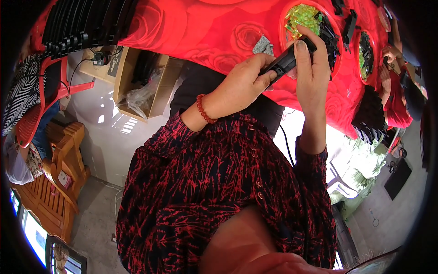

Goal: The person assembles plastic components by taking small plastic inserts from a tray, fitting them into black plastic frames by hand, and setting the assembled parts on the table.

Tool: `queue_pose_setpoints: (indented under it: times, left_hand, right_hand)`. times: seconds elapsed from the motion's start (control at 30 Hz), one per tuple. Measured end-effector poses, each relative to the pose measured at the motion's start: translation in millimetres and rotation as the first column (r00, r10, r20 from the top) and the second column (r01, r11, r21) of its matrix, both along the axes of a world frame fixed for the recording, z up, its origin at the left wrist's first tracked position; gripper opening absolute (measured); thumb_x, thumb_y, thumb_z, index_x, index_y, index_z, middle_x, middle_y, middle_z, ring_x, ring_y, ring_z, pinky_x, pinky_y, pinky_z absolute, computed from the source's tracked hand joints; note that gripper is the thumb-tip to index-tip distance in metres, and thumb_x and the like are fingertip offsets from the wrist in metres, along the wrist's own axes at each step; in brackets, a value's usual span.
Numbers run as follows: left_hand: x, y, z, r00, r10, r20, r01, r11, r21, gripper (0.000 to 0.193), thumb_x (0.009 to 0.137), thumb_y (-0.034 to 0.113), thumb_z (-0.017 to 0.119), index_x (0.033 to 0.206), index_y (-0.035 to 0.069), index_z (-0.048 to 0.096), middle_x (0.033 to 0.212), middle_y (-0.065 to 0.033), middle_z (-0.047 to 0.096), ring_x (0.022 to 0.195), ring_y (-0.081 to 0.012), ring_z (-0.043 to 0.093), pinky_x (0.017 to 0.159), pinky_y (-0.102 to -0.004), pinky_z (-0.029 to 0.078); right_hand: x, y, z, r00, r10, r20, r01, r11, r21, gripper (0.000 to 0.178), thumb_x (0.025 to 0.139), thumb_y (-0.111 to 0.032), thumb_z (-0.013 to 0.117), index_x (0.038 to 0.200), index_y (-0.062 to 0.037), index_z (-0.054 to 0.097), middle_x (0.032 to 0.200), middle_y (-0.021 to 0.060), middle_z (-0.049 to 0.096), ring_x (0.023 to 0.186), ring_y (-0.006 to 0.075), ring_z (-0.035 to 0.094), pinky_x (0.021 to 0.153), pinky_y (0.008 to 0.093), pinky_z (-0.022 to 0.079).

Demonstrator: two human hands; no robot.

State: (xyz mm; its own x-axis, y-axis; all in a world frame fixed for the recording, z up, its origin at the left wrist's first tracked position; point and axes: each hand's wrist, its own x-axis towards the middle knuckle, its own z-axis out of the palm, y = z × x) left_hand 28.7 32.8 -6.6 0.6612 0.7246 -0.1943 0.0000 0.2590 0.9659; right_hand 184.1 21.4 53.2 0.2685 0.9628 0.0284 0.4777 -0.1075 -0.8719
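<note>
Looking down through the head camera, I take the round red tray (281, 28) as my landmark. The bench (196, 32), under a red rose-print cloth, spreads beneath it and well to its left. Far left of the tray is a row of long black parts (86, 25); to its right, a co-worker's hand (390, 54) shows near a second tray.

My left grip (244, 84) sits on the near side of the tray, to its left; my right grip (313, 75), the closer of the two, is just on its near side. Between them lies the slim black piece (284, 64), its long axis slanting from near left up toward the tray, the far end overlapping the tray in my view. Both grips are closed around it: left thumb on the near end, right thumb and forefinger about the far end; the fingers beneath are hidden.

Smaller still, a grey rag (263, 46) lies just left of the tray.
</note>
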Motion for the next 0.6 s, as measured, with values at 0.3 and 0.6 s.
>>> queue_pose_setpoints:
  times: [0.3, 0.6]
  left_hand:
    - [-1, -1, -2, 0.991, 0.132, -0.03, -0.13, 0.99, 0.054, 0.019, 0.096, 0.004, 0.055, 0.112, -0.004, 0.052, 0.088, -0.0044, 0.063, 0.075, -0.0095, 0.061, 0.069, -0.0239, 0.051]
    - [-18, 30, -3, 0.91, -0.317, 0.266, 0.403, 0.825, -0.397, 0.034, 0.097, 0.014, 0.054, 0.126, -0.003, 0.051, 0.106, -0.0083, 0.066, 0.095, -0.0162, 0.067, 0.079, -0.0254, 0.053]
  right_hand:
    - [-5, 0, 4, 0.999, -0.014, 0.029, 0.015, 0.999, -0.04, 0.03, 0.097, -0.018, 0.057, 0.121, 0.0, 0.056, 0.08, 0.0063, 0.062, 0.058, 0.0093, 0.055, 0.052, 0.0236, 0.046]
    - [20, 1, -6, 0.992, 0.003, -0.123, -0.03, 0.975, -0.218, 0.023, 0.098, -0.019, 0.057, 0.112, -0.0006, 0.059, 0.078, 0.0044, 0.061, 0.057, 0.0083, 0.056, 0.051, 0.0225, 0.046]
